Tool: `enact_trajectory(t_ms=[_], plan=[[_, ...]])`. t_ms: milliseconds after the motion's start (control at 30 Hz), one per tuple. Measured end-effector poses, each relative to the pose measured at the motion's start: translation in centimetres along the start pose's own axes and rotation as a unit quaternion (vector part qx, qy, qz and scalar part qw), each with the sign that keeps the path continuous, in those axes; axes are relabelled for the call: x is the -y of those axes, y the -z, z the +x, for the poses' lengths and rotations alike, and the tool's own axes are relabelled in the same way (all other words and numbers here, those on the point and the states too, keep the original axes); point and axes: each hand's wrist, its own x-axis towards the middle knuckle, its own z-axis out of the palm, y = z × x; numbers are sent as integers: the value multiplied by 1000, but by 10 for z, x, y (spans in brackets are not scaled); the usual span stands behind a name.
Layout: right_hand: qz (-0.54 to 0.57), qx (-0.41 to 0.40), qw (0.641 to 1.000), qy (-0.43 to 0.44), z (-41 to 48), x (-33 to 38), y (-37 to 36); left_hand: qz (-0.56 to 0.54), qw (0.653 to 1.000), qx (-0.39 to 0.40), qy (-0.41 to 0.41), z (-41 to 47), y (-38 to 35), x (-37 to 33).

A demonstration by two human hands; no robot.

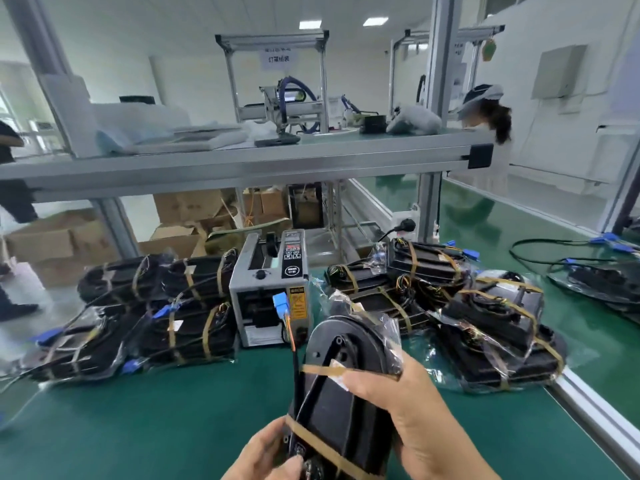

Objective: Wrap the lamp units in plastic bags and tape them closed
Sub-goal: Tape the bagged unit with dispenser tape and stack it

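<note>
I have the lamp (pixel 329 410) up off the bench (pixel 138 427), low in the middle of my view and tilted with its rounded end away from me. It sits inside a clear bag (pixel 334 301), whose loose plastic bunches above that far end.

My right hand (pixel 412 407) wraps the lamp's right side; its grip is clamped on the lamp, thumb lying over the top face beside a strip of brown tape (pixel 318 369) that runs across the bag. My left hand (pixel 270 455) is at the near end, its grip closed on the lamp's lower left corner, fingertips by a second band of tape (pixel 322 445) that crosses there. How far that band goes round the back I cannot tell.

A black cable (pixel 295 372) runs up along the lamp's left edge to a blue connector (pixel 280 301), which shows in front of the grey dispenser (pixel 266 292). The dispenser stands on the bench just beyond the lamp.

To its left lies a pile of wrapped lamps (pixel 180 327), bagged and banded with tape; a second pile (pixel 485 323) lies to its right, near the bench edge. Further right, past the rail, more lamps and cables (pixel 599 282) lie on another green surface.

Above the bench runs a metal shelf (pixel 242 161) carrying white packing and small equipment. Cardboard boxes (pixel 187 206) sit on the floor behind. A person (pixel 491 119) in a cap stands at the far right.
</note>
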Motion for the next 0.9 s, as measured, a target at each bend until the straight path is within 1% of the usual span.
enact_trajectory(t_ms=[33, 67, 100, 167, 233, 300, 367, 400, 500, 633, 900], plan=[[-29, 1, 1000, 12, -2, -1, -3, 7, 1000, 7, 5, -2, 3, -1], [-64, 0, 998, 28, -4, -1, -6, 31, 999, -13, 13, -4, 10, -4], [-99, -8, 994, 44, -6, -4, -10, 83, 995, -46, 4, -4, 15, -10], [-143, -26, 987, 65, -10, -9, -18, 178, 979, -90, -45, -2, 18, -23], [-183, -40, 979, 82, -12, -16, -23, 222, 965, -107, -93, -3, 11, -42], [-232, -54, 965, 104, -13, -25, -26, 241, 952, -111, -149, -4, 0, -62], [-268, -60, 953, 127, -13, -33, -29, 270, 937, -87, -203, -6, -13, -81], [-282, -61, 948, 137, -14, -35, -32, 281, 933, -67, -214, -5, -19, -89], [-311, -64, 935, 155, -14, -38, -37, 316, 924, -35, -212, 1, -29, -104], [-321, -76, 929, 167, -14, -39, -38, 370, 911, -25, -181, 11, -28, -107], [-350, -80, 917, 174, -13, -38, -38, 371, 912, -24, -173, 20, -22, -115]])
